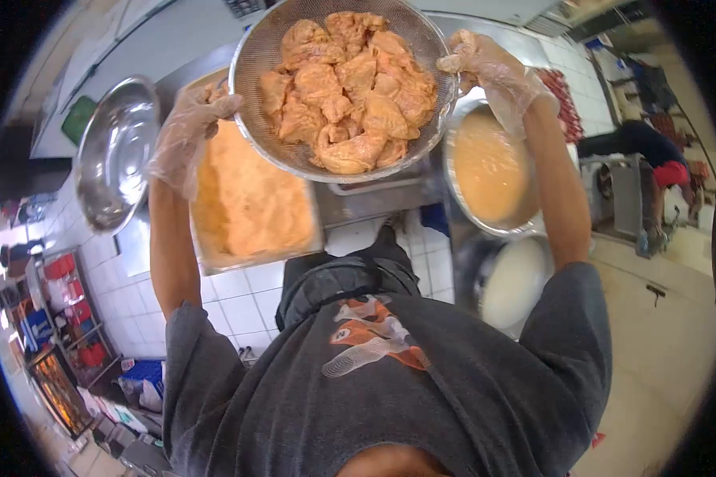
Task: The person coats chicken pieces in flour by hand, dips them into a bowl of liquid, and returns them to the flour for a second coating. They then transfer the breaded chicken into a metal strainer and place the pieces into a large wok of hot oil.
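Observation:
A round mesh strainer (250, 87) full of raw, orange-coated chicken pieces (350, 91) is held up between both hands. My left hand (195, 127), in a clear plastic glove, grips its left rim. My right hand (489, 67), gloved the same way, has its fingers closed on the right rim. Below and left of the strainer lies a rectangular tray (318, 238) of orange-yellow breading flour (258, 195). To the right, under my right forearm, stands a metal bowl (459, 187) of orange liquid (489, 167).
An empty steel bowl (115, 155) leans at the left. Another bowl with whitish liquid (515, 282) stands at the lower right. A person in dark clothes (648, 147) bends over at the far right. Shelves with red bins (68, 290) are at the far left.

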Tool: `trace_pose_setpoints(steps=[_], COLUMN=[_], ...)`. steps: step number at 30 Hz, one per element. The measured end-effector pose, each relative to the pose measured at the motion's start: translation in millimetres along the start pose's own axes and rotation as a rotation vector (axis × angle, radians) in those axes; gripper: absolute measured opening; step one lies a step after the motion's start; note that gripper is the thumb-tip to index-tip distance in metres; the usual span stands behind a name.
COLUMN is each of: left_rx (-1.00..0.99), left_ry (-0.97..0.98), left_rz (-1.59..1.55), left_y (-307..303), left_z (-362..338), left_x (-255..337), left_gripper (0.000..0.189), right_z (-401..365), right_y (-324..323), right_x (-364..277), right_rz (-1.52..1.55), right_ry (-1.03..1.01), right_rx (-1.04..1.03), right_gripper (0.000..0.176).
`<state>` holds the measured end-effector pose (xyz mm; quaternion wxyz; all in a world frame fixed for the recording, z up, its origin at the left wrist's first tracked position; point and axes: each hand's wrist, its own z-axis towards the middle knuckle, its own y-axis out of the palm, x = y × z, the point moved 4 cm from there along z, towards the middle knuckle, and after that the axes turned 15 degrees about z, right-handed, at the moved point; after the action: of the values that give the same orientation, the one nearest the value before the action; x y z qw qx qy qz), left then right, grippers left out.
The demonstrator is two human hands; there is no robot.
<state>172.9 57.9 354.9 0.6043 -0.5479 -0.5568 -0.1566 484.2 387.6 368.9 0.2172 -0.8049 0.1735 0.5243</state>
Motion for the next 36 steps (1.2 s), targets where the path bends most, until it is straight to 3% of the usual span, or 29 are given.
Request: trace_pose_setpoints(steps=[1,4,7,8,9,10,12,15,18,19,22,23,25,31,36], left_rx=[0.039,0.11,0.166,0.232,0.299,0.36,0.422,0.46,0.534,0.525,0.637,0.657,0.645,0.652,0.668], left_ry=[-0.018,-0.041,-0.031,-0.039,-0.049,-0.064,-0.018,0.047,0.045,0.037,0.119,0.172,0.098,0.08,0.077], left_rz=[0.058,-0.002,-0.025,0.162,0.347,0.532,0.616,0.645,0.76,0.804,0.821,0.837,0.811,0.89,0.971], left_y=[65,63,71,63,62,58,60,63,70,68,61,61,64,65,63], left_z=[0,-34,-50,-48,-48,-52,-53,-32,-16,-8,19,23,29,33,34], left_x=[27,38,43,35,36,38,27,-5,-29,-40,-76,-81,-90,-103,-109], left_gripper=[0.046,0.032,0.023,0.022,0.021,0.02,0.023,0.027,0.029,0.031,0.031,0.028,0.027,0.027,0.025], right_z=[-8,-14,-14,-6,-13,-12,2,34,20,28,68,72,78,95,96], right_y=[-57,-33,-44,-38,-28,-26,-23,-19,4,10,32,37,43,53,64], right_x=[36,14,18,17,10,7,16,45,32,34,51,55,61,73,89], right_rz=[0.046,0.034,-0.142,-0.245,-0.139,-0.322,-0.686,-0.787,-0.707,-0.586,-0.595,-0.602,-0.619,-0.648,-0.721], right_ry=[-0.011,-0.179,-0.216,-0.251,-0.336,-0.427,-0.606,-0.784,-0.718,-0.77,-0.751,-0.798,-0.897,-0.971,-0.865], right_rx=[-0.109,-0.262,-0.221,-0.201,-0.343,-0.274,-0.119,0.038,0.054,0.034,0.075,0.09,0.124,0.119,0.181], right_gripper=[0.064,0.068,0.065,0.065,0.063,0.063,0.063,0.061,0.057,0.059,0.075,0.075,0.076,0.079,0.079])
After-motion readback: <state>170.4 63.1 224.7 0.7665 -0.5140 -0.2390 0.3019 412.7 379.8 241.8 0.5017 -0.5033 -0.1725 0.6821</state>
